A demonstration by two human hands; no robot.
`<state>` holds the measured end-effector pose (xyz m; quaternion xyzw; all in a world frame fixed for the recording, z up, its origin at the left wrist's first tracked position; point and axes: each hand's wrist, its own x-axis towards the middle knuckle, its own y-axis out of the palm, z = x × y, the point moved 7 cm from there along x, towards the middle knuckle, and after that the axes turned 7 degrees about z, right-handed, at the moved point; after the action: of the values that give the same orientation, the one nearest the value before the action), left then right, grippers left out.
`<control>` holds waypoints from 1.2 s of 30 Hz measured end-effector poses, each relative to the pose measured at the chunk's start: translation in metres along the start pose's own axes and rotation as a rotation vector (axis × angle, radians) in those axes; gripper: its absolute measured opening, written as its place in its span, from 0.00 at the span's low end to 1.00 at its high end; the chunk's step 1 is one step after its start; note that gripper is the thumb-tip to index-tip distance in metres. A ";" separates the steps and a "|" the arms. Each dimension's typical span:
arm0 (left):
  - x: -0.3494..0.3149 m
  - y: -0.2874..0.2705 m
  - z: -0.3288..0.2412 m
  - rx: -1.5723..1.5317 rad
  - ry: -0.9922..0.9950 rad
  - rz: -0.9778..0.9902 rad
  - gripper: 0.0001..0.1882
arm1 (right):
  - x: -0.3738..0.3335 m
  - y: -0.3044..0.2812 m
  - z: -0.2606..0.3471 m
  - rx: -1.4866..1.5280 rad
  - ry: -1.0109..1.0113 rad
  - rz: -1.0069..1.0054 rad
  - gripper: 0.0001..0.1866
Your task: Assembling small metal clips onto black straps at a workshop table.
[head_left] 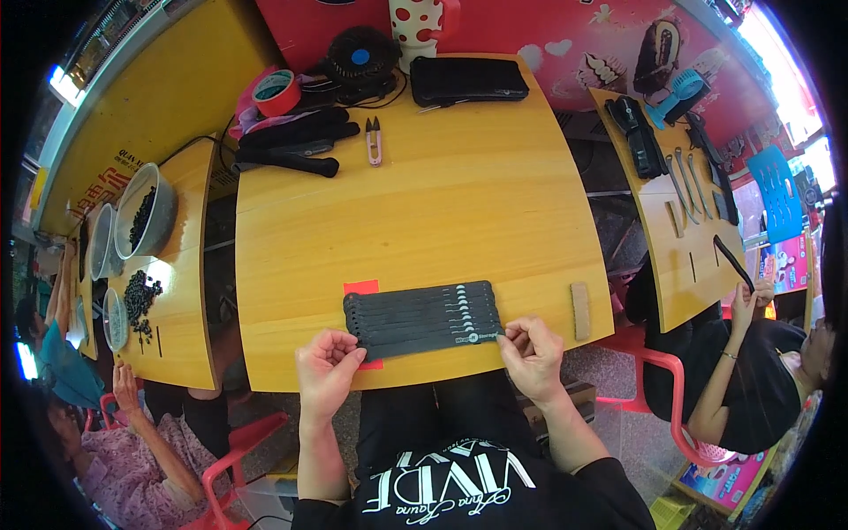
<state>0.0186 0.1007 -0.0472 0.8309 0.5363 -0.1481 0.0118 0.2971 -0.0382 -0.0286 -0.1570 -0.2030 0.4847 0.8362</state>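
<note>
Several flat black straps [411,320] with rounded left ends lie overlapped in a fan near the table's front edge. Pale printed marks run in a column across their right part. At the nearest strap's left end, my left hand [327,369] has thumb and fingers closed in a pinch. My right hand [533,355] pinches the same strap's right end. Red tape [361,287] on the tabletop shows beyond and in front of the straps, partly hidden beneath them.
Pink-handled thread snips [374,143], dark cloth sleeves [291,141], a tape roll [276,93], a black fan [360,57] and a black pouch [468,79] lie at the back. A tan strip [579,311] lies right. Co-workers sit at side tables [190,265] across narrow gaps.
</note>
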 end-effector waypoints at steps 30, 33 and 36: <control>-0.035 0.062 -0.070 0.680 0.786 0.171 0.14 | -0.005 0.059 0.062 -0.179 -0.458 0.377 0.20; -0.035 0.065 -0.064 0.574 0.736 0.188 0.13 | 0.000 0.066 0.064 -0.186 -0.375 0.476 0.20; -0.033 0.065 -0.058 0.503 0.653 0.150 0.11 | 0.004 0.075 0.066 -0.231 -0.383 0.549 0.17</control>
<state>0.0778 0.0543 0.0081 0.8478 0.3972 -0.0017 -0.3514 0.2102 0.0053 -0.0051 -0.2056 -0.3600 0.6858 0.5982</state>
